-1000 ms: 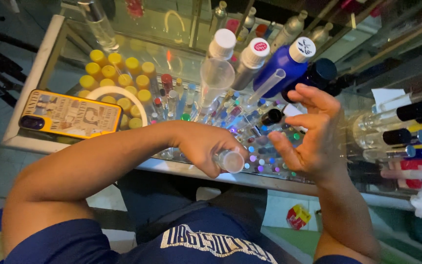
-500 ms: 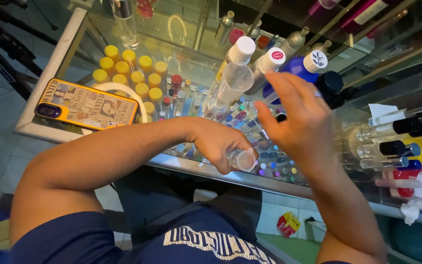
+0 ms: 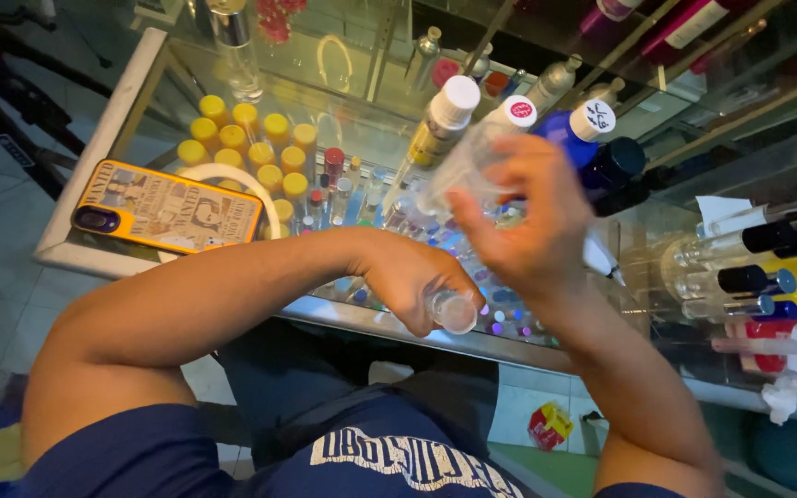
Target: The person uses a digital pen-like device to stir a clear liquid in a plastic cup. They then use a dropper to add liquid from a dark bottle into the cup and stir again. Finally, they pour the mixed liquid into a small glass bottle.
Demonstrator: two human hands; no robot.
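A small clear vial point(image 3: 455, 310) is clamped upright in the left hand point(image 3: 412, 277), mouth exposed, while a clear plastic bottle point(image 3: 463, 166) is gripped, tilted, just above by the right hand point(image 3: 528, 221).

Dim warm light, glass glare, motion blur.

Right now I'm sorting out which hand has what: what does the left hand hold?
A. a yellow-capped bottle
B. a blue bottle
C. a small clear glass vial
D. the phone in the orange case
C: the left hand is closed around a small clear glass vial at the table's edge.
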